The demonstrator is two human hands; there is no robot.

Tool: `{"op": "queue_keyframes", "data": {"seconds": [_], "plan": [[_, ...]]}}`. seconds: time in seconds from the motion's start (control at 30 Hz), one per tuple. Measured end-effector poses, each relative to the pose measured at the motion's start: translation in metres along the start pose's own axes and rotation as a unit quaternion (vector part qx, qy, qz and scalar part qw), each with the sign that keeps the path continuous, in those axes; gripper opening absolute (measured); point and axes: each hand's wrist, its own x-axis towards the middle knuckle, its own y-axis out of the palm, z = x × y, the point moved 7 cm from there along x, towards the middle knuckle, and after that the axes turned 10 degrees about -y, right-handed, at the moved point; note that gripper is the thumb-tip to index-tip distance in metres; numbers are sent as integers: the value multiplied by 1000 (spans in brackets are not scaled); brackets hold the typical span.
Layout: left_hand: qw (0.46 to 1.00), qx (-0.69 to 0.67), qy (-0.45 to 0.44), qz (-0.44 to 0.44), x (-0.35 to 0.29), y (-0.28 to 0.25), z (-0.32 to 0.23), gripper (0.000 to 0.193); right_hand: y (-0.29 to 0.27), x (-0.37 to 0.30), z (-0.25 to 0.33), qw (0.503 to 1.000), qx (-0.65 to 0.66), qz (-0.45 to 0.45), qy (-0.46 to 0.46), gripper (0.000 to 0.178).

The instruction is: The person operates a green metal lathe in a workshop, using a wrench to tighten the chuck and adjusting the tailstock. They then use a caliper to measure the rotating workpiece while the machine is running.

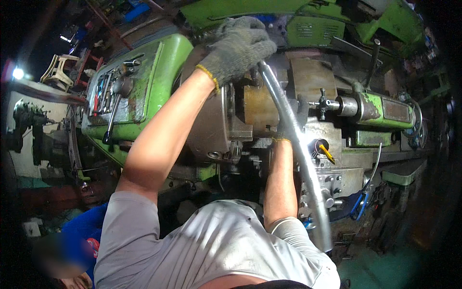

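My left hand (240, 48), in a grey knit glove with a yellow cuff, is raised over the top of the lathe's large dark chuck (204, 115). Its fingers are curled; what lies inside them is hidden. Just below those fingers is the upper end of a long silver metal pipe (294, 130), which slants down to the right toward my body. Behind the pipe, my gloved right hand (287, 126) reaches up beside the chuck. The pipe covers much of that hand, so its grip cannot be made out.
To the right stands the green tailstock (392, 113) with a drill chuck (346, 106). A yellow-handled tool (326, 153) sits on the carriage (353, 180). At left, tools lie on the green headstock (166, 62), with a lever (113, 115) projecting. A person in blue (79, 236) is at lower left.
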Motion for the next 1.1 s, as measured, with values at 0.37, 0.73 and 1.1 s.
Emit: {"op": "queue_keyframes", "data": {"seconds": [0.37, 0.73, 1.1], "plan": [[922, -38, -236, 305, 33, 20, 26, 105, 1, -3, 23, 999, 29, -35, 19, 41], [941, 180, -117, 262, 42, 14, -24, 82, -4, -4, 41, 999, 21, -25, 10, 36], [948, 151, -94, 263, 44, 15, -21, 70, -2, -6, 54, 1000, 18, 3, 19, 39]]}}
